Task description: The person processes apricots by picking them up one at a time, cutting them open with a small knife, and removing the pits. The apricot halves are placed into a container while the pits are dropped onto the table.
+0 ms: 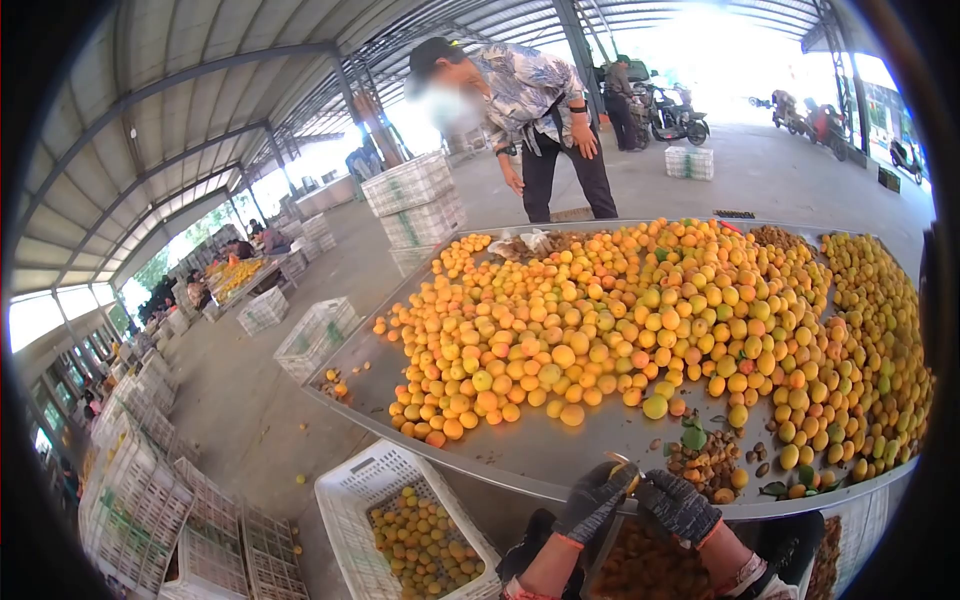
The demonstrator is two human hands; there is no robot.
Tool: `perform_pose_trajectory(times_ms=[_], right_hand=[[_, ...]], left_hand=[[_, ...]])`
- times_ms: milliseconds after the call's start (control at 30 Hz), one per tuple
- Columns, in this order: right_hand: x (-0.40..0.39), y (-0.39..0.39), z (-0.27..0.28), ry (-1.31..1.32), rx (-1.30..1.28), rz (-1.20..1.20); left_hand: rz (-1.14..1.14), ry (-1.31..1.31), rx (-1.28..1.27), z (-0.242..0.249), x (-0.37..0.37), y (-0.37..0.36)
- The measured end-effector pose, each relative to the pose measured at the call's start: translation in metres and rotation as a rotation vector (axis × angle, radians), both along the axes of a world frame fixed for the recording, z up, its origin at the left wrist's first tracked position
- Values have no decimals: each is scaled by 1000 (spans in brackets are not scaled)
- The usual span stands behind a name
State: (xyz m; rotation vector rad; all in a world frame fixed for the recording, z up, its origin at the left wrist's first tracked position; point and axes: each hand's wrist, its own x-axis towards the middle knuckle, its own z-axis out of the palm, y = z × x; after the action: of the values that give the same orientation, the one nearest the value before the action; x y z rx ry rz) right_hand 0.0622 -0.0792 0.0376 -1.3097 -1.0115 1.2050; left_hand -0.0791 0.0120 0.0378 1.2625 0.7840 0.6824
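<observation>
At lower centre, the left hand's (590, 505) fingers pinch a fruit (633, 483), just left of the right hand (680, 506), whose grip is unclear.

At the lower right of centre, the left glove (592, 502) and right glove (680, 507) are mottled dark-grey knit with thin orange-red cuff edges (569, 541), below which show pinkish-white patterned sleeves (752, 574).

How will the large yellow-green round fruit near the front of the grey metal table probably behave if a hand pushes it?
The large yellow-green round fruit would probably roll easily, being nearly round on the smooth-looking grey metal table. Pushed away from the person, it would likely soon bump into the crowded small orange fruits.
</observation>
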Motion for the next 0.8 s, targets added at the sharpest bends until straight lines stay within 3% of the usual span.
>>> perform_pose_trajectory(times_ms=[133,200,300,367,467,700,800], right_hand=[[6,4,-2,-145,28,-39],[16,11,-31,-1345,888,-108],[9,8,-9,-1329,803,-98],[-1,5,-3,-315,260,10],[-3,5,-2,-126,221,28],[-11,5,10,-214,359,20],[-8,4,10,-275,339,44]], left_hand=[[0,-122,-59,-14,10,1],[100,-155,-16,-18,12,-2],[92,-142,-30,1,7,-7],[173,-304,-67,-11,10,-2],[206,-397,-72,-6,5,2],[92,-441,-113,-5,2,1],[232,-443,3,-1,7,-2]])
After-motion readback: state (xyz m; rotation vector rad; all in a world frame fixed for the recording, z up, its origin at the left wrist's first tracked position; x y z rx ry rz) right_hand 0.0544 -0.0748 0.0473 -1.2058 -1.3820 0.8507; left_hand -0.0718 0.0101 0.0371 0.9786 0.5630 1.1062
